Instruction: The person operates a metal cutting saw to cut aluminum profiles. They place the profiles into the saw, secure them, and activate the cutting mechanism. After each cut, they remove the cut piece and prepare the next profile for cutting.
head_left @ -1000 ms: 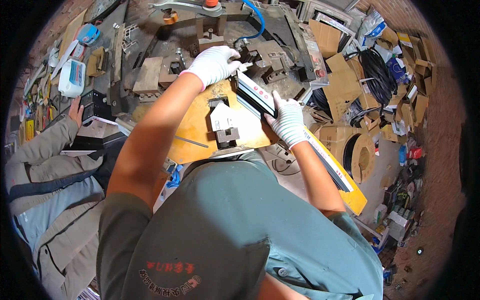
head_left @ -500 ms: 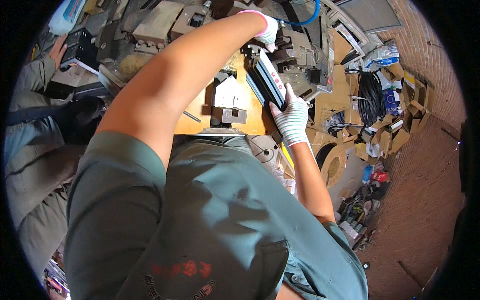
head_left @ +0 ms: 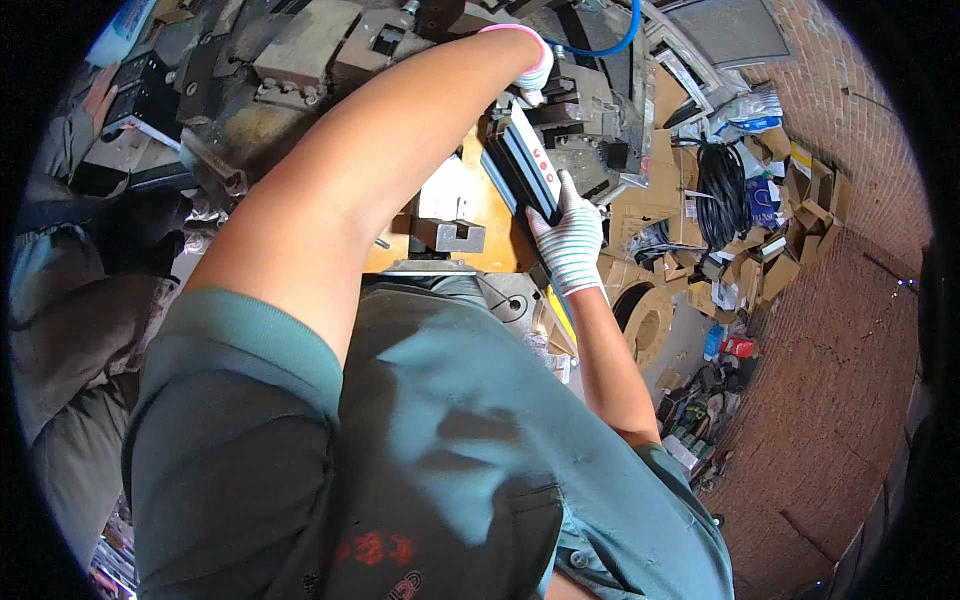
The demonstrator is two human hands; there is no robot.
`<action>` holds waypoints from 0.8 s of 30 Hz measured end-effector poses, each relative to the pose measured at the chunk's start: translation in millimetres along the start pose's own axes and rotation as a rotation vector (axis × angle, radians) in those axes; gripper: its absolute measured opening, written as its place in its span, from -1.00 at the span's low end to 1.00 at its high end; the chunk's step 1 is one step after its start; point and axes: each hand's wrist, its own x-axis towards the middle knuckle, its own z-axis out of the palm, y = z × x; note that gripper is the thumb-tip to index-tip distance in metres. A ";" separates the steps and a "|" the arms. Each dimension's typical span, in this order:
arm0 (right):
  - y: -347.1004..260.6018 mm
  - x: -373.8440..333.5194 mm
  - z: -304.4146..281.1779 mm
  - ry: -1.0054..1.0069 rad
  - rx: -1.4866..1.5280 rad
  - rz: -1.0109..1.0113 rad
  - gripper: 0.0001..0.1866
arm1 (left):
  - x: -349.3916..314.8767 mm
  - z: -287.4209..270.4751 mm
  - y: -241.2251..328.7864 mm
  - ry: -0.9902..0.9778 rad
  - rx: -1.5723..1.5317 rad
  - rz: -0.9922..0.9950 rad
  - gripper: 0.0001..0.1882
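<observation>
A long black bar of stacked strips [head_left: 522, 165], with a white face bearing red marks, slants between my two gloved hands. At its near end, my right hand [head_left: 572, 245] is closed round it, the thumb lying along the white face. My left hand [head_left: 536, 72] reaches across to the far end with its fingers bent down against it; most of those fingers are hidden. Beside the bar, a metal block with a notch [head_left: 452, 235] stands on an orange-brown board [head_left: 500, 248], partly covered from view by my left forearm.
Metal fixtures [head_left: 590, 105] stand beyond the bar, under a blue hose [head_left: 620, 42]. On the right are cardboard boxes [head_left: 800, 240], a coil of black cable [head_left: 725, 195] and a brick wall [head_left: 800, 400]. Another person's hand [head_left: 100, 98] touches a black box [head_left: 142, 92] at far left.
The view has shifted slightly. The bar and both hands appear a little further left, with my grip much the same. My left forearm now covers more of the notched block.
</observation>
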 end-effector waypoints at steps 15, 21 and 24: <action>1.7 0.0 3.0 0.029 0.023 -0.025 -0.12 | 7.8 15.3 -4.5 0.086 0.067 0.002 -0.30; -1.8 -0.7 -0.3 -0.023 0.037 0.026 -0.13 | 64.8 21.6 -8.5 -0.040 0.158 0.136 -0.42; -3.8 0.3 -2.6 -0.032 0.042 0.027 -0.12 | 96.7 30.5 -5.6 -0.102 0.470 0.282 -0.41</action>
